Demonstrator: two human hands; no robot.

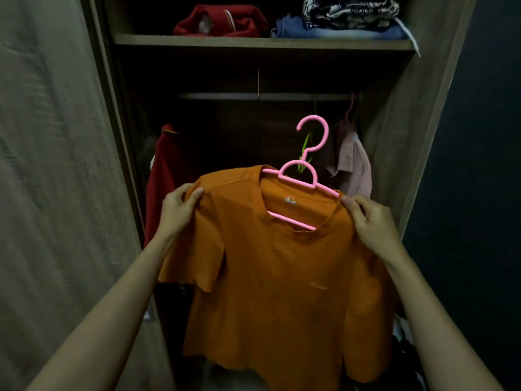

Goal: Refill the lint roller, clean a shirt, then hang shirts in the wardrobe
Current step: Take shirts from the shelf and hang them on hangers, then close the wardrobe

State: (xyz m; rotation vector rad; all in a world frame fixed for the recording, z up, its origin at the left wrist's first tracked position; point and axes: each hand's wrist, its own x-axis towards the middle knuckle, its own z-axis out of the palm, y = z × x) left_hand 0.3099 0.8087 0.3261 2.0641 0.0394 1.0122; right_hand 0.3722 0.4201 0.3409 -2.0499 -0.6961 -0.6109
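Note:
An orange T-shirt [276, 277] hangs on a pink plastic hanger [307, 165] in front of the open wardrobe. My left hand [180, 207] pinches the shirt's left shoulder. My right hand [369, 218] pinches the right shoulder, where the hanger's arm goes under the cloth. The hanger's hook points up, below the metal rail [225, 96] and free of it. The hanger's lower bar shows through the neck opening.
A dark red shirt [166, 176] hangs at the left of the wardrobe and a pale pink shirt [355, 165] at the right on the rail. Folded red clothes [222, 21] and blue clothes [338, 29] lie on the shelf [262, 42] above. The wardrobe door [56, 165] stands at my left.

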